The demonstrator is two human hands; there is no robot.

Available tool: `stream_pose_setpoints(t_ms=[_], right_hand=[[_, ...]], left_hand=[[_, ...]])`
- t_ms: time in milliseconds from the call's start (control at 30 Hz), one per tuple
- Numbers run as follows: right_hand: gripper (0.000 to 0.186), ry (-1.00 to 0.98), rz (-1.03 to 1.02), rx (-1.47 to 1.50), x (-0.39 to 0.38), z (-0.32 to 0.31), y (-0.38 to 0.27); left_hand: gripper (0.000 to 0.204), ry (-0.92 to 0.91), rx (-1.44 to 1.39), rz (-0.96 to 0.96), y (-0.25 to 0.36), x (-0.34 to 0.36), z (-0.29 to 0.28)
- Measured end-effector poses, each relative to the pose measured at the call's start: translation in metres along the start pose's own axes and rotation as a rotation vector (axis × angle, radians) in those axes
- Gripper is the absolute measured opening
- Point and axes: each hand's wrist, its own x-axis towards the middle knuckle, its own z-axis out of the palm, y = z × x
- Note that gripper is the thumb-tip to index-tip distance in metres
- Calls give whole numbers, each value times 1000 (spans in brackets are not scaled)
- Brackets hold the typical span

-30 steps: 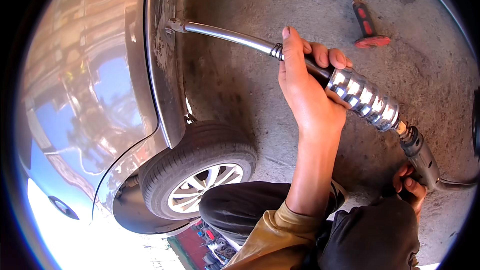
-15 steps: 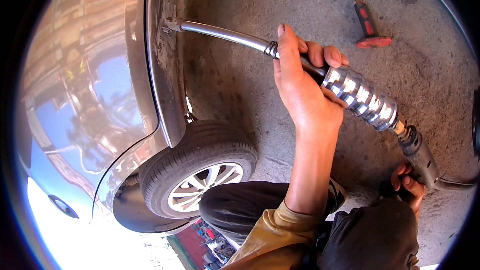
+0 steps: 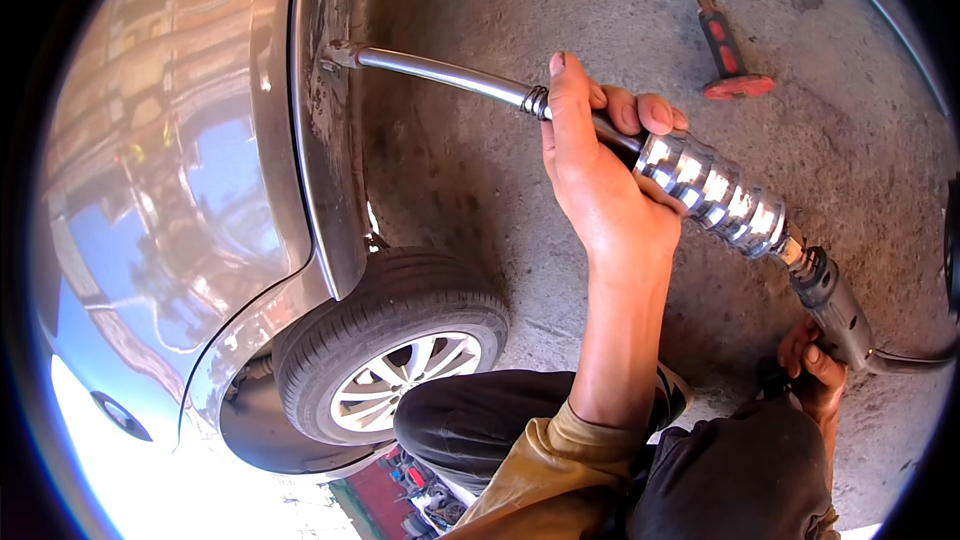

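Observation:
A long chrome slide-hammer tool (image 3: 440, 72) runs from the lower side panel of a grey car (image 3: 300, 140) out to a ribbed shiny weight (image 3: 715, 190). My left hand (image 3: 595, 165) grips the shaft just ahead of the weight. Behind the weight, the tool's dark rear grip (image 3: 835, 305) lies in my right hand (image 3: 815, 370), which is partly hidden by my knee. The rod's tip touches the car's panel (image 3: 335, 55).
A car wheel with a silver rim (image 3: 395, 375) sits right below the panel. A red-handled hammer (image 3: 720, 35) lies on the concrete floor (image 3: 560, 270) at the far side. My dark trouser legs (image 3: 700, 470) fill the lower middle. A cable (image 3: 915, 360) leads off right.
The tool and both hands have shifted slightly away from me, with the left hand and the weight sitting a little nearer the car. The grip is unchanged.

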Motion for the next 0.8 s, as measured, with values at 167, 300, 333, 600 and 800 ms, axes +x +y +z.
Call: stream_pose_setpoints(t_ms=[167,300,333,600,800], right_hand=[[39,3,-14,-17,0,1,-1],[37,-15,-63,-78,-1,0,-2],[36,-27,-79,-91,-2,-2,-3],[36,-4,71,100,-3,12,-15],[37,29,-13,-28,-8,15,-17]], left_hand=[[32,-19,5,5,0,-1,1],[35,-64,-49,-13,2,0,2],[37,-69,-53,-20,3,1,3],[36,38,9,20,0,2,7],[39,-31,-1,20,3,0,7]])
